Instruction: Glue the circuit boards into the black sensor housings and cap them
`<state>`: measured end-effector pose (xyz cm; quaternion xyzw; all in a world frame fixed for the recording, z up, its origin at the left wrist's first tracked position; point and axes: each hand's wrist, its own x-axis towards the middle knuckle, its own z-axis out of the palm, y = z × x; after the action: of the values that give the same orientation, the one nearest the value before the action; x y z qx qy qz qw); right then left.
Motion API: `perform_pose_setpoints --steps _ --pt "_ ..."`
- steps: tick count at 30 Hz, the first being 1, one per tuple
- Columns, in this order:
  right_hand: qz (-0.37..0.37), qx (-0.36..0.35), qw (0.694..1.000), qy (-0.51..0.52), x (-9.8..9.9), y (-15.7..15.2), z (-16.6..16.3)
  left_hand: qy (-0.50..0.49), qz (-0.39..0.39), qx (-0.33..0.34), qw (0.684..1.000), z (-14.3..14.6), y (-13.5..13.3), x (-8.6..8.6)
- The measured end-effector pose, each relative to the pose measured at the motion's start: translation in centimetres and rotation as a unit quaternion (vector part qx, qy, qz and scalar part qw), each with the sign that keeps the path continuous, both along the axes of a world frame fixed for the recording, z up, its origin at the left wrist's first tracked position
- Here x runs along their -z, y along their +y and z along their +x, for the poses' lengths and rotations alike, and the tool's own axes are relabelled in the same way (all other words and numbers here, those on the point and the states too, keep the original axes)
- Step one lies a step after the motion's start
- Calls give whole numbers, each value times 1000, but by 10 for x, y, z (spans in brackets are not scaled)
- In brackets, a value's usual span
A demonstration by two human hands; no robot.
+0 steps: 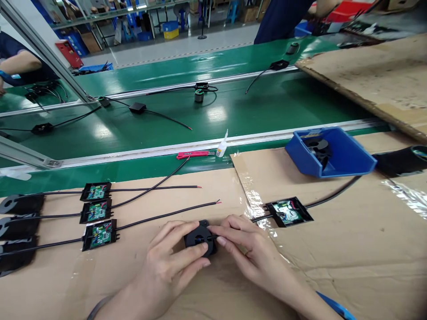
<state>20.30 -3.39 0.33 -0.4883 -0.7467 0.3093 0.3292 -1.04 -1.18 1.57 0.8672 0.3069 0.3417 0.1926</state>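
My left hand (175, 255) grips a round black plastic part (196, 238) with an opening in its face, thumb in front and fingers behind. From the right, my right hand (245, 242) pinches a black cable (262, 218) against the part's edge. Whether the cable's tip sits inside the part is hidden by the fingers. The cable runs from behind my right hand to a black housing (271, 213) with a green circuit board (289, 211) inside. A second cable (333, 194) leaves that housing toward a black cylindrical piece (403, 161) at the right.
Three finished-looking board housings (100, 234) with cables lie at left on the cardboard (133, 271). A blue bin (350, 160) holds black parts. A red cutter (195, 154) and small bottle (221, 149) lie before the green conveyor (160, 106). Co-workers (20, 58) are beyond.
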Motion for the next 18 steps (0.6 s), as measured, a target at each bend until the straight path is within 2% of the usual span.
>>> perform_pose_setpoints --steps 6,14,18 --pt "13 1 1000 -9 -1 0 -1 28 14 -17 999 3 -2 -3" --pt "14 2 1000 -11 -2 -1 -2 119 136 -33 983 7 -5 -3" --pt "18 -1 1000 -24 -5 -1 -2 126 126 -31 984 7 -4 3"
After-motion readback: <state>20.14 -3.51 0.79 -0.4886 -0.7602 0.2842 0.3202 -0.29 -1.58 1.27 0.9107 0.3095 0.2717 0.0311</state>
